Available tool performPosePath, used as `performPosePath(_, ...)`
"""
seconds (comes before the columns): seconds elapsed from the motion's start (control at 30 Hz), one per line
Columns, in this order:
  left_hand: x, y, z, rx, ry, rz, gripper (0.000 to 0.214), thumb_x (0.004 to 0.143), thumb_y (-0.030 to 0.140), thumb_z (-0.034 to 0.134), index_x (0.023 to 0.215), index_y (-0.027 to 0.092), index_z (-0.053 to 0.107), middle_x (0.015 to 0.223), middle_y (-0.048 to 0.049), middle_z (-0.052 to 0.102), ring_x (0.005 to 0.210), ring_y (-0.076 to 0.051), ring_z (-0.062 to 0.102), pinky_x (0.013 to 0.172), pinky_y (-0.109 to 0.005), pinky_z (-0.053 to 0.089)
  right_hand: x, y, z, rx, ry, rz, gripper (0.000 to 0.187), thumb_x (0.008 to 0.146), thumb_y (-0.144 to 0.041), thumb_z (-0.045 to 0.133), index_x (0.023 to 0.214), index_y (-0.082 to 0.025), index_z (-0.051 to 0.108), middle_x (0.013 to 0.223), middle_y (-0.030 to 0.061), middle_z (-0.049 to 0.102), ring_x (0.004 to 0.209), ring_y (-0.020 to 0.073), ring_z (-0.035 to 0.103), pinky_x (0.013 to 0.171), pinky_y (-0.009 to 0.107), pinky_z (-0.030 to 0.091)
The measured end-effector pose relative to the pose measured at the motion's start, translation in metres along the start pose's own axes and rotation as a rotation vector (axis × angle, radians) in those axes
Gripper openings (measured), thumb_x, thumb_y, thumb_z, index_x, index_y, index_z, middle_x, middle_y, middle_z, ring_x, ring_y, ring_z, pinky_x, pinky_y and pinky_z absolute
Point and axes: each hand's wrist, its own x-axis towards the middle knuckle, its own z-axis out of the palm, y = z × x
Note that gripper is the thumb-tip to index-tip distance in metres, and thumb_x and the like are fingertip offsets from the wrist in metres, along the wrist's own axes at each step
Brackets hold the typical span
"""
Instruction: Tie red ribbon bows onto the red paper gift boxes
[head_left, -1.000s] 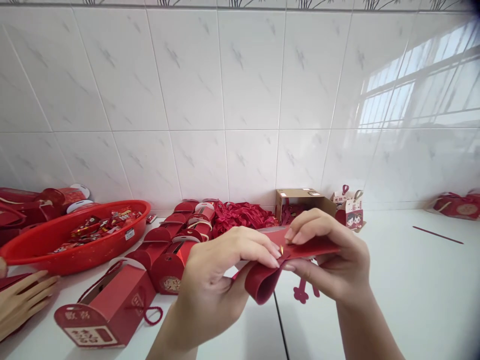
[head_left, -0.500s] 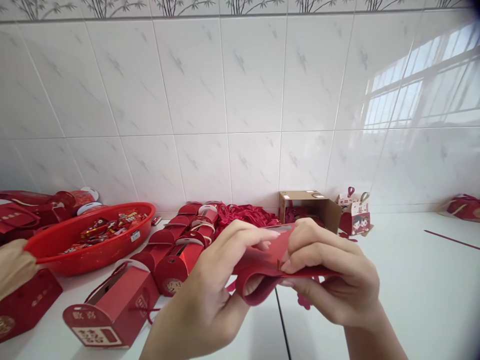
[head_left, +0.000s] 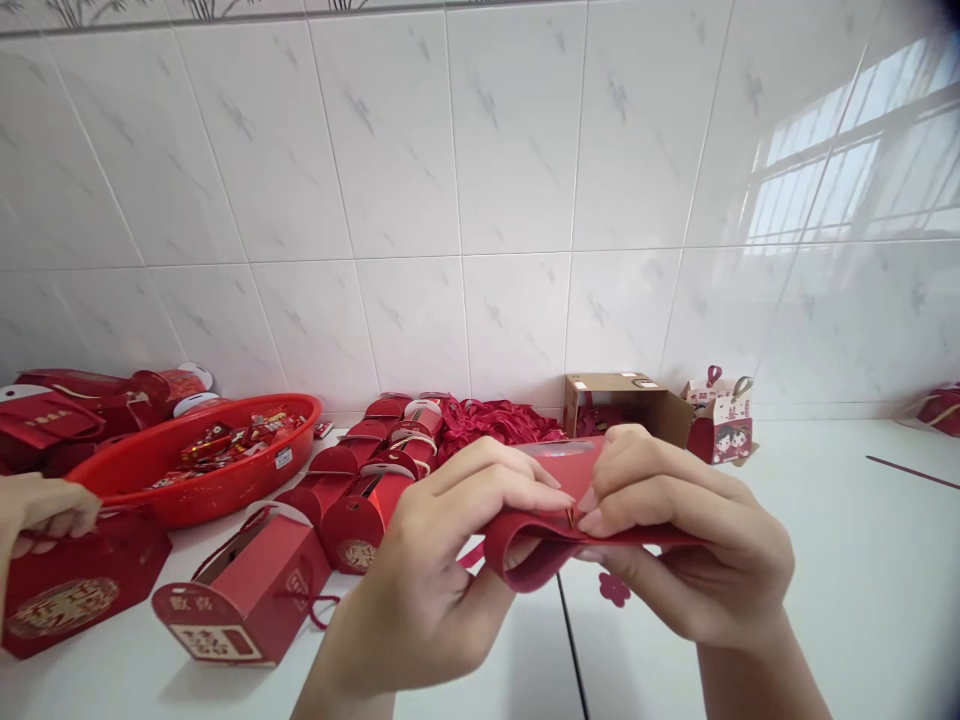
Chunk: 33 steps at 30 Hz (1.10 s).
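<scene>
Between my two hands is a piece of red card or soft sheet (head_left: 536,567), bent into a loop at its near edge. My left hand (head_left: 442,560) is closed around its left side, fingers on top and thumb beneath. The right side is pinched between the thumb and fingers of my right hand (head_left: 682,540). A small gold-coloured bit (head_left: 570,519) shows on the sheet between my fingertips. Below, a dark red flower-shaped piece (head_left: 614,590) appears near my right thumb; whether it hangs or lies on the table I cannot tell.
At far left another person's hand (head_left: 49,512) rests on a red gift box (head_left: 127,560). A red basin (head_left: 225,495) holds wrapped sweets. Nearer stands a red box (head_left: 255,590) with a cord; several more boxes (head_left: 341,485), red ribbons (head_left: 499,425) and a cardboard box (head_left: 667,415) line the wall.
My left fingertips have come closer to my right ones over the red sheet. At far left, the other person's hand and the red box have moved into fuller view. The view has shifted slightly.
</scene>
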Motion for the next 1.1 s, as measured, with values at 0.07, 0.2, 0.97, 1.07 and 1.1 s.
performPosePath(0.07, -0.0017, -0.0014, 0.0010, 0.000, 0.025, 0.012, 0.035, 0.073, -0.007, 0.055, 0.097, 0.016, 0.063, 0.093, -0.0056, 0.066, 0.088, -0.016, 0.062, 0.080, -0.028, 0.053, -0.0003, 0.0002, 0.0005, -0.005, 0.012, 0.001, 0.020, 0.073, -0.003, 0.068, 0.089, -0.016, 0.066, 0.075, 0.0046, 0.062, 0.063, 0.0161, 0.058, 0.058, 0.035, 0.047)
performPosePath(0.2, -0.0029, -0.0040, 0.0052, -0.024, 0.092, 0.012, 0.029, 0.074, -0.005, 0.057, 0.092, 0.017, 0.063, 0.089, -0.0052, 0.065, 0.085, -0.016, 0.063, 0.075, -0.028, 0.054, 0.0001, 0.0002, 0.0018, -0.018, 0.037, 0.023, 0.021, 0.074, -0.005, 0.069, 0.090, -0.019, 0.066, 0.075, 0.0039, 0.063, 0.064, 0.0166, 0.058, 0.059, 0.035, 0.050)
performPosePath(0.97, -0.0051, -0.0029, 0.0019, -0.070, 0.104, 0.005, 0.026, 0.075, -0.002, 0.059, 0.090, 0.018, 0.065, 0.084, -0.0046, 0.064, 0.077, -0.015, 0.063, 0.066, -0.027, 0.056, 0.0063, -0.0077, 0.0055, 0.133, 0.007, 0.268, 0.014, 0.073, -0.006, 0.069, 0.080, -0.017, 0.066, 0.080, 0.0032, 0.060, 0.068, 0.0130, 0.060, 0.059, 0.025, 0.052)
performPosePath(1.07, -0.0045, -0.0038, 0.0015, -0.061, 0.102, 0.003, 0.026, 0.075, -0.003, 0.059, 0.089, 0.018, 0.065, 0.084, -0.0048, 0.064, 0.078, -0.016, 0.064, 0.066, -0.027, 0.056, 0.0059, -0.0081, 0.0067, 0.123, 0.019, 0.276, 0.014, 0.072, -0.006, 0.069, 0.079, -0.017, 0.066, 0.079, 0.0032, 0.060, 0.068, 0.0141, 0.060, 0.059, 0.027, 0.053)
performPosePath(1.1, -0.0042, -0.0045, 0.0014, -0.060, 0.103, 0.001, 0.025, 0.075, -0.002, 0.059, 0.089, 0.018, 0.065, 0.084, -0.0049, 0.064, 0.078, -0.016, 0.064, 0.065, -0.027, 0.056, 0.0058, -0.0078, 0.0072, 0.115, 0.022, 0.278, 0.014, 0.072, -0.006, 0.069, 0.079, -0.018, 0.066, 0.078, 0.0032, 0.060, 0.068, 0.0144, 0.060, 0.059, 0.027, 0.052)
